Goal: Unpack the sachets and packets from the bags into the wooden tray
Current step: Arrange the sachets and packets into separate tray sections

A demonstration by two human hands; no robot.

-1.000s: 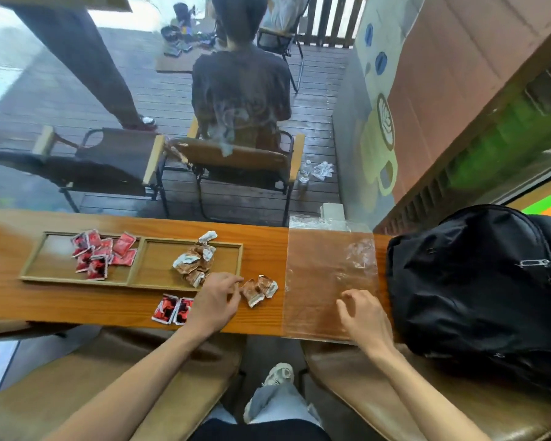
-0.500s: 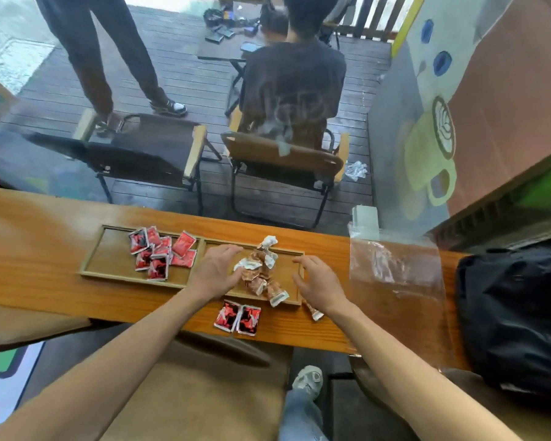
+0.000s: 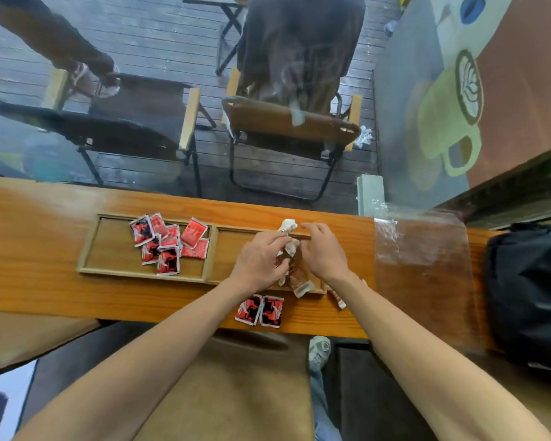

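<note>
A two-compartment wooden tray (image 3: 115, 272) lies on the wooden counter. Its left compartment holds several red sachets (image 3: 167, 241). Brown-and-white sachets (image 3: 295, 275) are piled in the right compartment. My left hand (image 3: 261, 259) and my right hand (image 3: 323, 249) rest on either side of that pile, fingers curled around the sachets and covering most of them. Two red sachets (image 3: 261, 310) lie on the counter in front of the tray. One brown sachet (image 3: 337, 299) lies outside the tray's right end, under my right forearm.
An empty clear plastic bag (image 3: 423, 265) lies flat on the counter (image 3: 29, 249) to the right. A black backpack (image 3: 528, 291) sits at the far right. Behind the counter is a glass pane, with folding chairs and people outside.
My right hand left the plastic bag and came to the tray's right compartment. My left hand moved from the counter's loose brown sachets into the same compartment. The view tilted down.
</note>
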